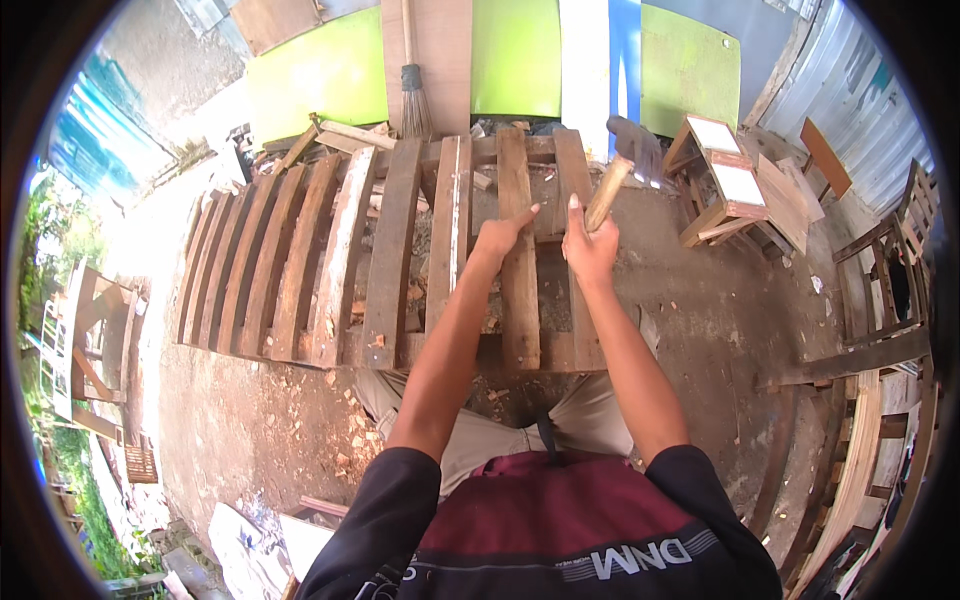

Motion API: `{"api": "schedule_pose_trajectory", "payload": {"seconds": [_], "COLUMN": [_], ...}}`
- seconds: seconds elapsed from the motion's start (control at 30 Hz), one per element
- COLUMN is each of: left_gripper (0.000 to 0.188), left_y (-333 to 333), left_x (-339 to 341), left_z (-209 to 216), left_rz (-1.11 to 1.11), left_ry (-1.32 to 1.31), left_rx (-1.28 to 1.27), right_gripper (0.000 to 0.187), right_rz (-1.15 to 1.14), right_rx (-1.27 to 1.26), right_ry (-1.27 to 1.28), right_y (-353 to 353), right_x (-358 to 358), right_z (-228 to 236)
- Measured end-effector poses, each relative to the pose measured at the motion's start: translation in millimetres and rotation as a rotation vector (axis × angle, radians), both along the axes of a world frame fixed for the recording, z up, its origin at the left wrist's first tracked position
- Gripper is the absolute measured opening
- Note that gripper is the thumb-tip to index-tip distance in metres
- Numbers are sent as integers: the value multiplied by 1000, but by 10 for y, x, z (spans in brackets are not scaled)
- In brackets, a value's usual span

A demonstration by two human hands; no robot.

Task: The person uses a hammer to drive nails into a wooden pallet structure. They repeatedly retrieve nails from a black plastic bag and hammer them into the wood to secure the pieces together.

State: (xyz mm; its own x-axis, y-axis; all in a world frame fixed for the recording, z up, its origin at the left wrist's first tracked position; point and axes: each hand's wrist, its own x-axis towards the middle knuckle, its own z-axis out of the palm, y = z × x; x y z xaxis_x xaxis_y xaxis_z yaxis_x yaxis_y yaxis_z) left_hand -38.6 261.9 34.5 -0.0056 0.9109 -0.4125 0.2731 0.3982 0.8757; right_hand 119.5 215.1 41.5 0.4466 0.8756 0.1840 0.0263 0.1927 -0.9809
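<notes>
A wooden pallet (385,270) with several upright-running slats lies in front of me. My right hand (590,250) is wrapped round the handle of a hammer (607,192), thumb along the wood. Its dark metal head is raised beyond the pallet's far right corner. On the second slat from the right (519,290) rests my left hand (500,237), one digit stretched across the top of the board. Its other fingers are curled at the slat's left side and partly hidden. No nail can be made out there.
Wood chips (345,460) litter the floor on the left. Right of the pallet stands a small wooden frame with white panels (735,185). A broom (413,100) leans on the far wall among green boards. More pallets and timber (850,480) line the right side.
</notes>
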Motion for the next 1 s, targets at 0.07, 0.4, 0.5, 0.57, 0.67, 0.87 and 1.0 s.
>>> {"api": "schedule_pose_trajectory", "payload": {"seconds": [0.07, 0.4, 0.5, 0.57, 0.67, 0.87, 1.0], "left_gripper": [107, 112, 112, 110, 111, 107, 87], "left_y": [-28, -9, -18, -16, 7, -72, -123], "left_x": [-8, 28, -6, -48, -57, -20, -108], "left_z": [64, 51, 40, -14, -5, 114, 4], "left_rz": [-36, -19, -17, 15, -15, -30, -19], "left_ry": [54, 162, 166, 194, 164, 136, -344], "left_rx": [15, 74, 64, 74, 33, -1, -59], "right_gripper": [42, 45, 43, 41, 39, 38, 38], "right_rz": [-1, -42, 21, 61, 60, 68, 70], "right_rx": [-24, 8, -76, -105, -105, -124, -136], "right_ry": [-131, -131, -12, 74, 141, 209, 168], "right_y": [21, 127, 9, -39, -35, -33, -36], "right_x": [32, 29, -4, -45, -41, 16, -13], "right_z": [-63, -71, 107, 185, 169, 191, 191]}}
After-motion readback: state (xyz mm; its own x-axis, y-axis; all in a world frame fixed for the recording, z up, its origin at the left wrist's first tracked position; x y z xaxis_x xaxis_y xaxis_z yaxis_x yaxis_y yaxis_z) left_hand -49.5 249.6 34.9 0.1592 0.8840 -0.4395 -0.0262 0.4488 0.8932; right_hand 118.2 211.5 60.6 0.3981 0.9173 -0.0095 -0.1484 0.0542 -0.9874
